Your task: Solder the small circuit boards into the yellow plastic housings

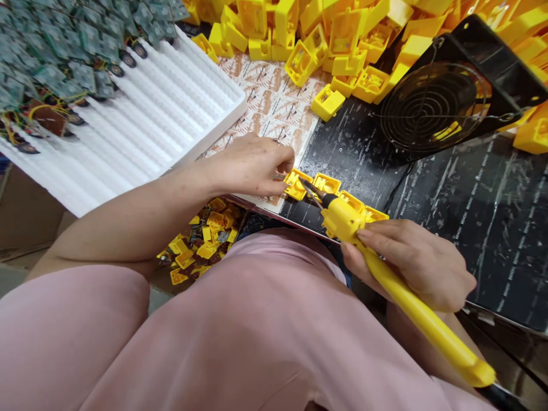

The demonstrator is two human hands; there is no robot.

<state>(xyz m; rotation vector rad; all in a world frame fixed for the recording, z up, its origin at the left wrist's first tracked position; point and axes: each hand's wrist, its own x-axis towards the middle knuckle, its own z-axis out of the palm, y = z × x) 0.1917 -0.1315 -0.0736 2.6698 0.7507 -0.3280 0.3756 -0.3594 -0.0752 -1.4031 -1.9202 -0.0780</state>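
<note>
My right hand [415, 262] is wrapped round the yellow handle of a soldering iron [385, 274]. The iron's dark tip points left, over the nearest small yellow plastic housing [296, 185]. My left hand [257, 165] is closed, its thumb and fingertips pinching at that housing's left edge; whether a thin wire is also between them I cannot tell. More open yellow housings [327, 184] lie in a row to the right along the table's front edge, with small pale parts inside. The iron partly covers the farther ones.
A black fan [436, 108] with a wire guard stands at the right. Yellow housings [342, 34] are heaped at the back. Green circuit boards with wires [55, 63] sit on a white ridged foam tray [171, 114]. Below the table edge is a pile of yellow pieces [205, 240].
</note>
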